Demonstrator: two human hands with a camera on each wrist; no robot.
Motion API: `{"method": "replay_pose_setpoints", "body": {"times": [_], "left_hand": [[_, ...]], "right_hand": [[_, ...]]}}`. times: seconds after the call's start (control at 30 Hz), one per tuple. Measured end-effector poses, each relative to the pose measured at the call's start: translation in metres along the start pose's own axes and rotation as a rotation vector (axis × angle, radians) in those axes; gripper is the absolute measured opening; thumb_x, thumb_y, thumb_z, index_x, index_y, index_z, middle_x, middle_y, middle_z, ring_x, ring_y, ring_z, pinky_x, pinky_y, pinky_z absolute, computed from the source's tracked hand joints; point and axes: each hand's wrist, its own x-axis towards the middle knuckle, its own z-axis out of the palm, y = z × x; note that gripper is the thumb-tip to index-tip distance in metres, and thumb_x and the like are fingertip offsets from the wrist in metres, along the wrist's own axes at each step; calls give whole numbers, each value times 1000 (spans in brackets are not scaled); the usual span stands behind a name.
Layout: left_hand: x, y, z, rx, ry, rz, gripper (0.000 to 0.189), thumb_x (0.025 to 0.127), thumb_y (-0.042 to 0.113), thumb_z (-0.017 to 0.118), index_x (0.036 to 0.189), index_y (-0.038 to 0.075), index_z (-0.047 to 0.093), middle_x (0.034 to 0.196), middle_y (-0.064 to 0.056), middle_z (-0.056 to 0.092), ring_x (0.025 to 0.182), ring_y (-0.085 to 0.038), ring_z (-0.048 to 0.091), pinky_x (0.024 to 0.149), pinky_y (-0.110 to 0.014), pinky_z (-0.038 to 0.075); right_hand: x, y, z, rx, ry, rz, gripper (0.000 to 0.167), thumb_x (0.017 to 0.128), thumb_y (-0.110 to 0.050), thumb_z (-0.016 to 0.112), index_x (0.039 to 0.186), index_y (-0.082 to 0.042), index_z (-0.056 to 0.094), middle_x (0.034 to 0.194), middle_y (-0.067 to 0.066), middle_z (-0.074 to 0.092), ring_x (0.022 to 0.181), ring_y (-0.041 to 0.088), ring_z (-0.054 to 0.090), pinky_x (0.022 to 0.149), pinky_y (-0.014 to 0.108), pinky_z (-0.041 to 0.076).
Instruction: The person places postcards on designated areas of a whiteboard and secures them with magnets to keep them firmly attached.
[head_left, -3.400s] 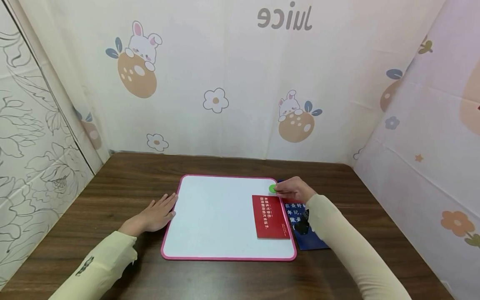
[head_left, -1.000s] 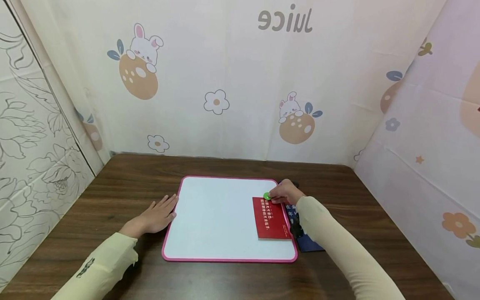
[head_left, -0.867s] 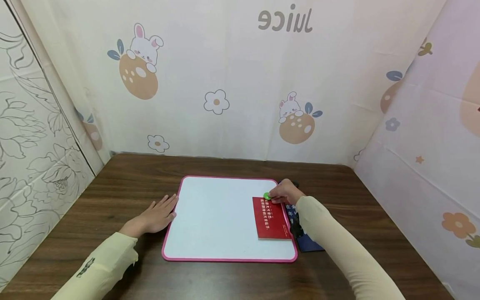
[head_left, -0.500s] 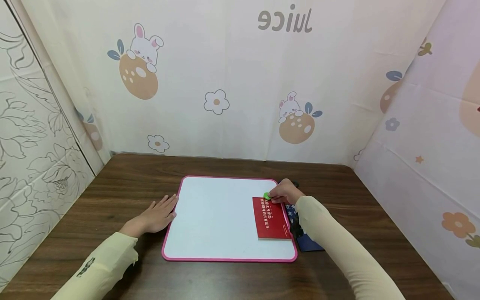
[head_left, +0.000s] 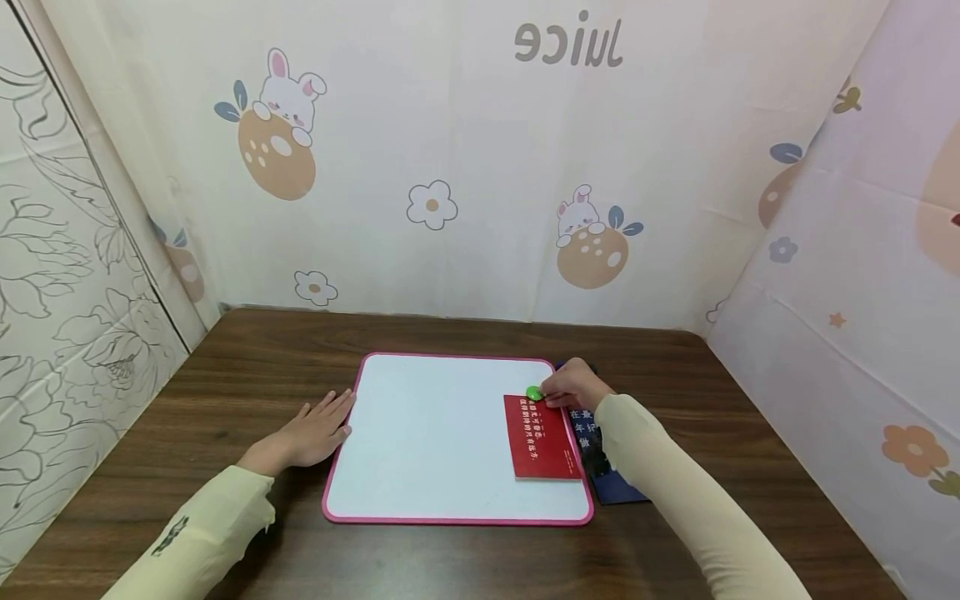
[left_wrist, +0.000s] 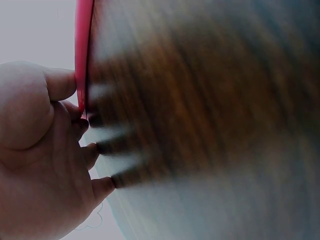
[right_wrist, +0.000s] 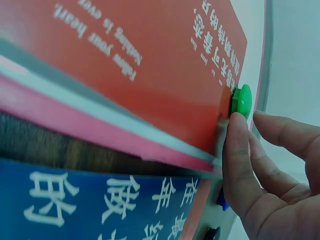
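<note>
A white board (head_left: 435, 442) with a pink frame lies on the table. On its right side is a red booklet (head_left: 536, 446) with white writing, and a round green magnet (right_wrist: 243, 102) sits at the booklet's far edge. My right hand (head_left: 573, 383) is just right of the magnet. In the right wrist view its fingertips stand spread, one at or very near the magnet's underside, another apart from it. My left hand (head_left: 318, 429) lies flat by the board's left edge; in the left wrist view, its thumb touches the pink frame (left_wrist: 83, 45).
A blue booklet (head_left: 621, 490) with white characters lies right of the board, partly under the right forearm. Beyond it, a blue piece (right_wrist: 223, 200) and a black one (right_wrist: 214, 233) show in the right wrist view. A patterned curtain (head_left: 480, 250) hangs behind the table (head_left: 450, 560).
The green magnet, earlier pinched above the red booklet, came down and left onto its far edge. Now my right fingers have drawn slightly right, off the magnet. My left hand stays put.
</note>
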Motion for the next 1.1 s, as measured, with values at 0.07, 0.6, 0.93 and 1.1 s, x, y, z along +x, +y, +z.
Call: {"method": "replay_pose_setpoints", "body": {"times": [0.07, 0.6, 0.93, 1.1], "left_hand": [[0, 0, 0, -2, 2, 4, 57, 102, 22, 42, 147, -7, 22, 153, -28, 16, 139, -48, 10, 104, -68, 6], [-2, 3, -1, -5, 12, 15, 56, 102, 21, 42, 146, -8, 24, 152, -29, 17, 139, -49, 11, 104, -69, 6], [-2, 2, 0, -4, 12, 4, 58, 101, 22, 43, 147, -8, 23, 152, -29, 17, 139, -48, 11, 104, -69, 6], [-2, 2, 0, -6, 13, 4, 58, 102, 22, 43, 147, -7, 23, 152, -29, 17, 139, -48, 10, 104, -69, 6]], "right_hand": [[-1, 0, -3, 1, 1, 4, 22, 88, -5, 68, 101, 12, 67, 88, 19, 68, 68, 23, 69, 74, 35, 55], [-12, 12, -25, -71, 49, -36, 28, 89, -11, 67, 105, 12, 66, 91, 20, 68, 74, 28, 67, 78, 40, 55], [-14, 22, -42, -113, 57, -22, 25, 91, -10, 63, 103, 12, 65, 91, 20, 67, 77, 28, 66, 79, 39, 54], [-19, 26, -50, -125, 70, -24, 25, 91, -10, 64, 105, 12, 65, 93, 21, 67, 78, 28, 66, 80, 39, 54]]}}
